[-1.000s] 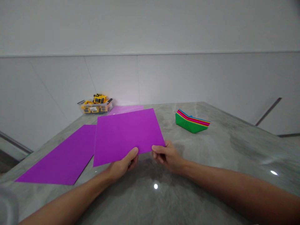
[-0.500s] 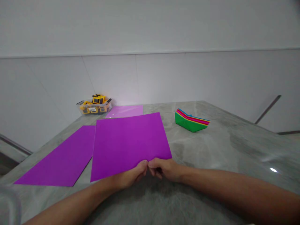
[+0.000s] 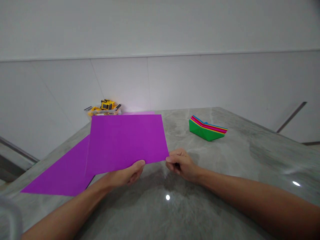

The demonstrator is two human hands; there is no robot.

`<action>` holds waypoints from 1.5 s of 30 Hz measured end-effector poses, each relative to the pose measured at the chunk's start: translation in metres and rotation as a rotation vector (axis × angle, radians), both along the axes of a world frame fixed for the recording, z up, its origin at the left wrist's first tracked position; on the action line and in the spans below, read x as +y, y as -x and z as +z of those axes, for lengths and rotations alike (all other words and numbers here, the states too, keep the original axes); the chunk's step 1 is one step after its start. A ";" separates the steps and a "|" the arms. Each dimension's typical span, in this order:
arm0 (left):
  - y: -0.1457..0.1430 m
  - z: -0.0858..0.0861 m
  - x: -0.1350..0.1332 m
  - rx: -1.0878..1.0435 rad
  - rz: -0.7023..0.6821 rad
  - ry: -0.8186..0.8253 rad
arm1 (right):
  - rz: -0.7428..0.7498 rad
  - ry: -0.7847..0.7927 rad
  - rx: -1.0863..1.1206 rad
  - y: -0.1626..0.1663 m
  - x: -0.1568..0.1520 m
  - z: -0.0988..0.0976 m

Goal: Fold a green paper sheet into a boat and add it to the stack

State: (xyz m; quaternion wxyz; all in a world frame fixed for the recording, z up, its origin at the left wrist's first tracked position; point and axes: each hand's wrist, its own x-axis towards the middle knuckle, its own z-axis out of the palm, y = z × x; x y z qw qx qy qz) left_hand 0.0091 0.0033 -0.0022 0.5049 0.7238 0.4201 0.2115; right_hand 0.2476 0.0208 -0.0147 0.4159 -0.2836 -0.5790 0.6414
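Note:
A sheet of purple paper (image 3: 127, 141) is held up off the table, tilted toward me. My left hand (image 3: 132, 172) pinches its near edge, thumb on top and fingers curled underneath. At its near right corner my right hand (image 3: 181, 164) grips the paper between thumb and fingers. Other purple paper (image 3: 62, 171) lies flat on the table to the left, partly covered by the held sheet and my left forearm.
Nested folded paper boats (image 3: 207, 130), green outermost, sit at the right on the grey marbled table (image 3: 240, 170). At the back left stands a clear plastic box (image 3: 117, 111) with yellow toy vehicles (image 3: 107, 105). A pale pink sheet (image 3: 142, 113) shows behind the held paper.
The held sheet has risen and shifted left, covering more of the box and pink sheet. My hands have moved apart, the right one up to the sheet's corner.

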 end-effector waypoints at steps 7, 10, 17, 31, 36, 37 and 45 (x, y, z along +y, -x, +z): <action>-0.005 0.003 -0.002 0.143 0.079 -0.051 | 0.267 -0.007 -0.077 0.005 -0.007 -0.006; -0.018 0.005 -0.012 0.177 0.089 -0.047 | 0.352 -0.044 -0.120 0.009 -0.010 -0.009; -0.037 -0.003 -0.016 0.091 -0.119 0.042 | 0.430 0.022 -0.087 0.012 -0.009 -0.017; -0.028 -0.001 -0.010 0.143 0.080 0.077 | 0.230 -0.202 -0.250 0.011 -0.014 -0.015; -0.025 -0.005 -0.009 0.079 0.059 0.095 | 0.222 -0.195 -0.252 0.011 -0.015 -0.015; -0.025 -0.006 -0.009 0.080 0.067 0.094 | 0.217 -0.195 -0.249 0.011 -0.015 -0.016; -0.021 -0.014 -0.006 0.142 0.105 0.083 | 0.211 -0.187 -0.282 0.012 -0.016 -0.012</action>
